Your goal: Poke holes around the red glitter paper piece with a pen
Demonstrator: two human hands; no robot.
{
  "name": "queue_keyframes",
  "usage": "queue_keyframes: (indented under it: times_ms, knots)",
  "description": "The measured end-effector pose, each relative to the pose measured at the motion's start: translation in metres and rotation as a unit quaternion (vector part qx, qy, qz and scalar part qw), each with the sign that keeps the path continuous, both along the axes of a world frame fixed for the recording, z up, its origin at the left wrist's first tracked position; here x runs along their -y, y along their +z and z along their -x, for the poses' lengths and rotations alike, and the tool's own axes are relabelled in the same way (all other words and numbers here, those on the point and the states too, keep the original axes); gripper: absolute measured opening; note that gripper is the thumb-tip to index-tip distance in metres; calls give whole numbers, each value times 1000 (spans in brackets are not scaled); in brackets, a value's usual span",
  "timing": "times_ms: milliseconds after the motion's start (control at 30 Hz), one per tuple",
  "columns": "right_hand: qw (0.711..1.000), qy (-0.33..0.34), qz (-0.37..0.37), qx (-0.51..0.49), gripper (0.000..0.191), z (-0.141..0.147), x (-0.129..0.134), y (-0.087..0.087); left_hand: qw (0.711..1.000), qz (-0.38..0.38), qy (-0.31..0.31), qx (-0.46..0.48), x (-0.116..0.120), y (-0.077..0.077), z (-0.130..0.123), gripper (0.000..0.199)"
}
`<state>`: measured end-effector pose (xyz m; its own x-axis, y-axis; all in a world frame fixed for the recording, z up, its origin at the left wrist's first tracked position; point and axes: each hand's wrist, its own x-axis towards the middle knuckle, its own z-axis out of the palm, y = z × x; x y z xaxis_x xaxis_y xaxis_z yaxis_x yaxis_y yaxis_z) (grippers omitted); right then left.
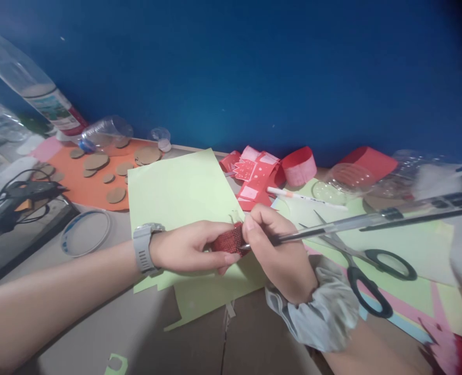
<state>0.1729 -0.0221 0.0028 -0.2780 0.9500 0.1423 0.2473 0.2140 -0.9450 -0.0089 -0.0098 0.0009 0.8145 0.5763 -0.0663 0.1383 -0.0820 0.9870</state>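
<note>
My left hand, with a grey watch on its wrist, is closed around a small dark red dotted object. Close against it on the right, my right hand pinches a pen with a clear barrel and black end. The pen's metal tip lies at the right side of the red object. A grey scrunchie circles the right wrist. Both hands are over light green paper sheets.
Black-handled scissors lie right of my right hand. Behind stand red paper pieces and a white marker. Cardboard discs rest on orange paper. At left are a tape roll and a large bottle.
</note>
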Motion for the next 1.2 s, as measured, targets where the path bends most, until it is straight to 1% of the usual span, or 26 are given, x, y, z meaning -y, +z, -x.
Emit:
queue_keyframes:
  times_ms: [233, 600, 733, 867, 1033, 1133, 1200]
  knots:
    - [1000, 8, -6, 1, 23, -1, 0, 0, 1000, 1, -2, -10, -1, 2, -1, 13]
    - [1000, -3, 8, -5, 24, -2, 0, 0, 1000, 4, -4, -2, 0, 1, 1, 12]
    - [1000, 8, 3, 2, 23, -2, 0, 1, 1000, -2, -5, -7, 0, 1, 0, 14]
    - [1000, 0, 3, 1, 24, -2, 0, 1, 1000, 0, -3, -9, -1, 1, 0, 14]
    - [1000, 8, 7, 8, 24, 0, -1, 0, 1000, 4, -7, -7, 0, 2, 1, 13]
    - [1000, 1, 5, 6, 24, -1, -1, 1, 1000, 0, -6, -5, 0, 2, 1, 13]
    - [1000, 8, 8, 11, 24, -1, -1, 2, 1000, -5, -5, -6, 0, 2, 0, 13]
